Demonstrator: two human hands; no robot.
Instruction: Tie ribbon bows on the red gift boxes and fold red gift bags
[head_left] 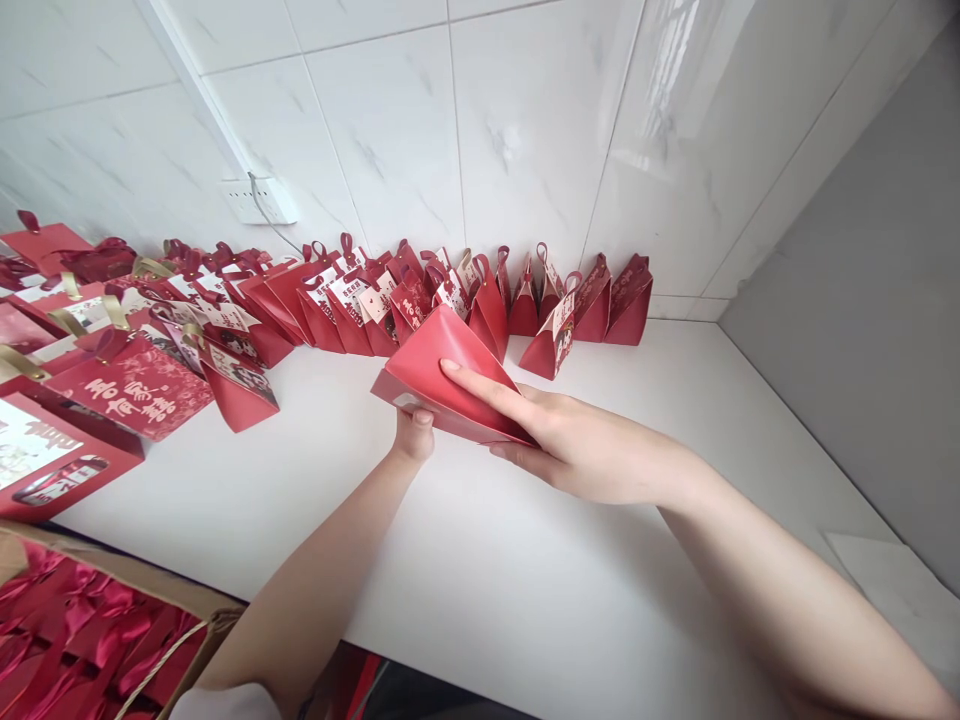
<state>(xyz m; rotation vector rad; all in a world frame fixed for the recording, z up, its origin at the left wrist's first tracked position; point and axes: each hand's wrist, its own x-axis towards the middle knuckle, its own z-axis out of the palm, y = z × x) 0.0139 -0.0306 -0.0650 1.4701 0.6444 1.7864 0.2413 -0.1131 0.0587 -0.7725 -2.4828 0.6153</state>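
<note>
A red folded gift box [442, 350] is held up above the white tabletop, tilted, between both of my hands. My left hand [415, 432] grips its lower left edge with the thumb showing; the other fingers are hidden behind the box. My right hand [551, 435] clasps it from the right, one finger laid along the red face and others under the bottom edge. Just behind it stands a small triangular box [550, 340] with a cream printed face and a ribbon loop.
Rows of red gift boxes [352, 310] line the tiled wall [525, 130], and more crowd the left side of the white table [480, 580]. At the lower left, a cardboard carton [142, 580] holds red ribboned items. A wall socket [259, 202] with a cable sits above the boxes. A grey panel [862, 250] bounds the right.
</note>
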